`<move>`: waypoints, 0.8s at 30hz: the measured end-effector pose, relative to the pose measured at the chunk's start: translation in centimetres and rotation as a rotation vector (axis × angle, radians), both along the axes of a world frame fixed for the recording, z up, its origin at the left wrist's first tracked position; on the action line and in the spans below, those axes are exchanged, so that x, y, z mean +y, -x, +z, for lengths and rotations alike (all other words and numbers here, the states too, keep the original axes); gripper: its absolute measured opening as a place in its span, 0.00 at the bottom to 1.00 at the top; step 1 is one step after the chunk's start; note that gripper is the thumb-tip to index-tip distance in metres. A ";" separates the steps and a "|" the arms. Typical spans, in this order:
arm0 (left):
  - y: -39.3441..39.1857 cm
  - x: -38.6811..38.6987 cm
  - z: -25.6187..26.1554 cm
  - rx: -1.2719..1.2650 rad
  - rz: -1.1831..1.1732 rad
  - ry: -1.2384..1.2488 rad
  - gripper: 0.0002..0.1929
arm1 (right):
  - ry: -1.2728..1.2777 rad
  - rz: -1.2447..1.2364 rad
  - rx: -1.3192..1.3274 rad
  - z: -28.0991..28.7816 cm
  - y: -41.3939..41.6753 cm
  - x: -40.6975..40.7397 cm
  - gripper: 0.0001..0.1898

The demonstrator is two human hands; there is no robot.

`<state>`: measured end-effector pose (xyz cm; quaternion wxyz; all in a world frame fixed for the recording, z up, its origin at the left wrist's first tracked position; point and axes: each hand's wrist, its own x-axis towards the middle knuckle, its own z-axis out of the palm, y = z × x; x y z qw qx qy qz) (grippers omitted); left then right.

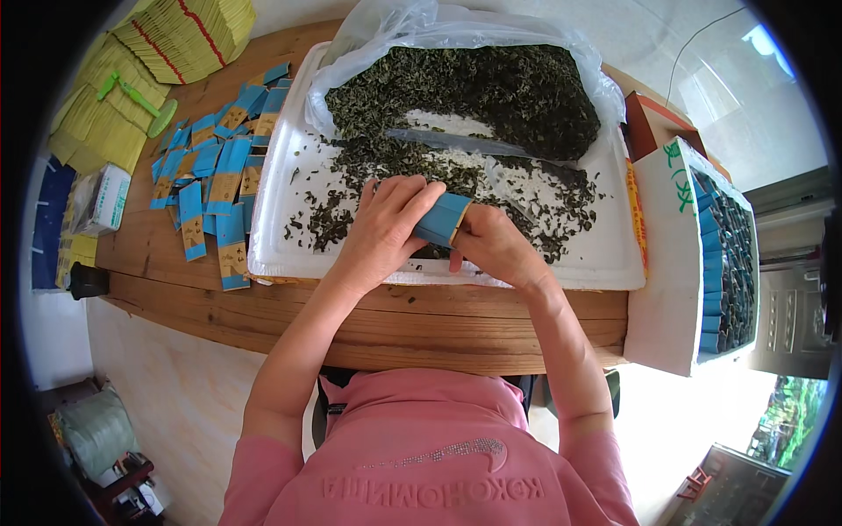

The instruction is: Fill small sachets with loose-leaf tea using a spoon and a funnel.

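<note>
My left hand (pixel 395 227) is closed around a small blue paper packet (pixel 442 220), held sideways over the front part of a white foam tray (pixel 283 230). At the packet's right end is my right hand (pixel 496 243), its fingers at the opening and partly hidden there. Dark dried leaves (pixel 460 79), apparently tea, are heaped at the back of the tray in a clear plastic bag (pixel 395 23). Loose leaves lie scattered beneath and around both hands. Left of the tray, many flat blue and brown packets (pixel 230 171) lie in a loose pile on the wooden table (pixel 368 322).
On the right stands a white foam box (pixel 664 263) packed with rows of blue packets (pixel 723 263), with a red-brown box (pixel 658 125) behind. Yellow paper stacks (pixel 184 39), a green plastic fan-like object (pixel 135 98), a small white box (pixel 108 200) and a black cup (pixel 89 281) are at the left.
</note>
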<state>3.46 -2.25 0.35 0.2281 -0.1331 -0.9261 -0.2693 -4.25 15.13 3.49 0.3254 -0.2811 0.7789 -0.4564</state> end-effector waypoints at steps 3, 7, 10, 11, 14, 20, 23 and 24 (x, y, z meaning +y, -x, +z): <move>0.0 -0.1 -0.3 -0.007 0.017 0.000 0.42 | 0.041 -0.007 0.046 0.1 -0.2 0.0 0.06; 0.0 0.0 -0.3 0.002 0.035 -0.016 0.42 | 0.144 -0.110 0.339 -1.6 -0.8 -0.6 0.03; 0.1 -0.1 -0.6 0.008 0.028 -0.018 0.41 | 0.178 -0.085 0.515 -2.0 -0.8 -0.3 0.05; 0.1 -0.1 -0.6 0.012 0.028 -0.013 0.41 | 0.177 -0.087 0.514 -2.0 -0.8 -0.2 0.05; 0.0 -0.1 -0.7 0.005 0.028 -0.009 0.40 | 0.072 -0.039 0.593 -1.3 -0.7 0.0 0.03; 0.3 0.1 -0.6 0.006 0.030 -0.043 0.40 | 0.116 -0.013 0.588 -1.2 -0.6 0.4 0.03; 0.2 -0.1 -0.5 0.001 0.032 -0.085 0.39 | 0.134 -0.004 0.508 -0.6 -1.0 0.7 0.03; 0.2 -0.1 -0.5 -0.007 0.030 -0.123 0.39 | 0.174 0.000 0.467 0.0 -1.2 1.1 0.07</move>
